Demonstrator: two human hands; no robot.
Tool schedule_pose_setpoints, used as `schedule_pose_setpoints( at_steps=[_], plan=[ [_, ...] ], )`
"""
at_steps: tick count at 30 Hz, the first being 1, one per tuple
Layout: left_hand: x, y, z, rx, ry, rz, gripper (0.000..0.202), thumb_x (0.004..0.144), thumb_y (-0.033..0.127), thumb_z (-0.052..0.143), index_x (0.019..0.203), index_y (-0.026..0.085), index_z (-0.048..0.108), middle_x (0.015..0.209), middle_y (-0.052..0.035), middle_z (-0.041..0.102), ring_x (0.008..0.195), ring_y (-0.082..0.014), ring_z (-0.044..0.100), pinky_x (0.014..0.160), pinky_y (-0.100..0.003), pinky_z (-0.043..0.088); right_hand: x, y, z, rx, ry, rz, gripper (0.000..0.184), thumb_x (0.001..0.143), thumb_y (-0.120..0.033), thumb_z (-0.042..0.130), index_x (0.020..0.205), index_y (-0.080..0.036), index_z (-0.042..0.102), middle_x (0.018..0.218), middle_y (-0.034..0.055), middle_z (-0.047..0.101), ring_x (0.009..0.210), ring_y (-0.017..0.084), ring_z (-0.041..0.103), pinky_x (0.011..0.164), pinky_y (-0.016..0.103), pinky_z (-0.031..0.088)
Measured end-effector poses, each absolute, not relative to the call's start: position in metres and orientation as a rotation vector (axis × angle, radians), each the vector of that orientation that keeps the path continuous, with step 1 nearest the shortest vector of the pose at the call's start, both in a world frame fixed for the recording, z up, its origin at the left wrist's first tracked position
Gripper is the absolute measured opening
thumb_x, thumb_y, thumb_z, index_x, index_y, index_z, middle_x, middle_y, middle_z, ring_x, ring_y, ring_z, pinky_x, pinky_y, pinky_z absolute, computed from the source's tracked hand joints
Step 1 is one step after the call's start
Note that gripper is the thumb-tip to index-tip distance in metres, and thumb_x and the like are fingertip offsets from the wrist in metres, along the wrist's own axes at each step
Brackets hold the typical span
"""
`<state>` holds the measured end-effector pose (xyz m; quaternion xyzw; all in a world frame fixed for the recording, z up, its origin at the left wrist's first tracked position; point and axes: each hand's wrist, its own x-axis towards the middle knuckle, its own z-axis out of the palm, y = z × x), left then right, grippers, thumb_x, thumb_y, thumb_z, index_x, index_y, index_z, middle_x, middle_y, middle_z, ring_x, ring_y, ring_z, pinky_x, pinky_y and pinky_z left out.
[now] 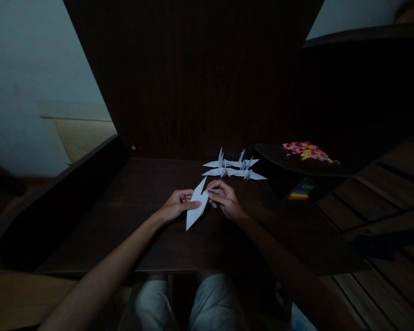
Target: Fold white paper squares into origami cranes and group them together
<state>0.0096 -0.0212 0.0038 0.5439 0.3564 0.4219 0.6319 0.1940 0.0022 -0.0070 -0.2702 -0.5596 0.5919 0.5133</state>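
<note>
A partly folded white paper crane (194,214) is held between my two hands above the dark desk. My left hand (177,204) grips its body, with the thumb lying across the front. On the other side, my right hand (225,200) pinches a narrow paper point that sticks out to the right. One long point of the paper rises between the hands, and a broad one slants down toward me. Just beyond my hands stand several finished white origami cranes (223,172), wings spread, set close together in two rows.
The dark wooden desk (152,184) has a raised side panel (72,177) on the left and a tall back panel (200,82). On a curved shelf (272,154) at right lies a heap of small pink, red and yellow pieces (307,151). Something yellow and blue (299,193) sits beneath it.
</note>
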Motion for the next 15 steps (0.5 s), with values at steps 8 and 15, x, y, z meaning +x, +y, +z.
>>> schedule_pose_setpoints(
  at_steps=[8, 15],
  plan=[
    [0.0116, -0.0197, 0.002, 1.308, 0.904, 1.02, 0.034, 0.062, 0.033, 0.078, 0.088, 0.013, 0.068, 0.08, -0.0047, 0.069, 0.068, -0.0156, 0.063, 0.061, -0.025, 0.047, 0.1931, 0.0063, -0.0105, -0.739, -1.426, 1.204, 0.021, 0.071, -0.037, 0.07, 0.076, -0.019, 0.06, 0.084, 0.0026, 0.06, 0.06, 0.011, 0.053, 0.043, 0.022, 0.042],
    [0.0135, -0.0167, -0.0032, 1.376, 0.931, 0.993, 0.033, 0.062, 0.034, 0.078, 0.086, 0.013, 0.066, 0.077, -0.003, 0.067, 0.068, -0.0136, 0.06, 0.064, -0.025, 0.046, 0.1927, 0.0102, -0.0122, -0.791, -1.315, 1.112, 0.033, 0.063, -0.03, 0.076, 0.082, -0.021, 0.052, 0.068, -0.0028, 0.057, 0.058, 0.011, 0.053, 0.04, 0.019, 0.038]
  ],
)
